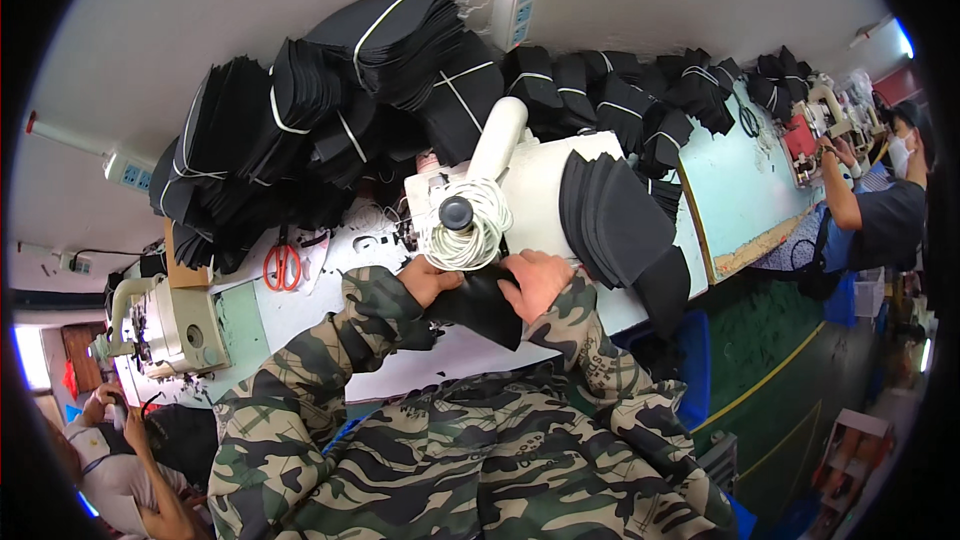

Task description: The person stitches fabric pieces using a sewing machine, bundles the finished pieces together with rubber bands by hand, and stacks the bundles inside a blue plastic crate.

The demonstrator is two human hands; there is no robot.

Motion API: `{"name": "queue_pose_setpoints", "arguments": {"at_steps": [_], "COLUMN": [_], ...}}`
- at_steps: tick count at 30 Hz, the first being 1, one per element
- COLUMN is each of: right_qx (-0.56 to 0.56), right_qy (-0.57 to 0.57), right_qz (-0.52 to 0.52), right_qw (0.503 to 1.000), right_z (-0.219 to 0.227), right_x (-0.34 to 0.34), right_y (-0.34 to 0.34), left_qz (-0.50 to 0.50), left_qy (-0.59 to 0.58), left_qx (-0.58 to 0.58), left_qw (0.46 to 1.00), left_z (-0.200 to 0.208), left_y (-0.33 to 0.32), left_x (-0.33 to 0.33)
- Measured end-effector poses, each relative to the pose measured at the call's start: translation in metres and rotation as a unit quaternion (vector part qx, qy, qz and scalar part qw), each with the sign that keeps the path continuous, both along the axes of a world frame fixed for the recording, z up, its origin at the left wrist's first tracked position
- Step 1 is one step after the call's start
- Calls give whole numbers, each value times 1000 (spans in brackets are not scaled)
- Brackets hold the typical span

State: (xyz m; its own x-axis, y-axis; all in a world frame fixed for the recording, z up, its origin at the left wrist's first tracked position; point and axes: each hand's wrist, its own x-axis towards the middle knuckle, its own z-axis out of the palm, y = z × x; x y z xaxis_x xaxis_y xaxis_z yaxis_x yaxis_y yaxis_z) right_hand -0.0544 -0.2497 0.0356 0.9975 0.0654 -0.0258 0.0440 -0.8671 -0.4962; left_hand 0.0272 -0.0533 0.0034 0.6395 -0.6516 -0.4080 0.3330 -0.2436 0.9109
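Observation:
A curved black fabric piece (482,308) lies in front of the white sewing machine (500,135), its lower end hanging toward me. My left hand (428,281) is closed on the piece's left edge, with thumb and fingers pressed together near the machine head. At the piece's right side, my right hand (540,283) grips it, thumb on top and fingers curled. A coil of white cord (470,230) sits on the machine head around a black knob (456,212) and hides the needle area. Fanned black pieces (615,220) lie on the machine bed right of my right hand.
Tied bundles of black pieces (385,50) are piled along the wall. Orange-handled scissors (282,265) lie to the left. Another sewing machine (180,330) stands at far left, beside a seated person (125,470). A masked person (880,200) works at far right. A blue bin (692,365) stands below.

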Motion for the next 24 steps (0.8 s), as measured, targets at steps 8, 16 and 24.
{"name": "queue_pose_setpoints", "arguments": {"at_steps": [8, 16, 24], "right_qx": [214, 60, 3], "right_qy": [-46, -309, -172], "right_qz": [-100, -293, -149], "right_qw": [971, 903, 974], "right_z": [10, 91, 36], "right_x": [-62, -62, -56], "right_y": [-8, -64, -45], "left_qz": [-80, -190, -303], "left_qy": [236, -387, -390], "left_qx": [103, 497, 470], "left_qw": [963, 753, 732], "left_z": [25, -46, -72], "left_y": [0, 65, 97], "left_x": [27, 22, -32]}}
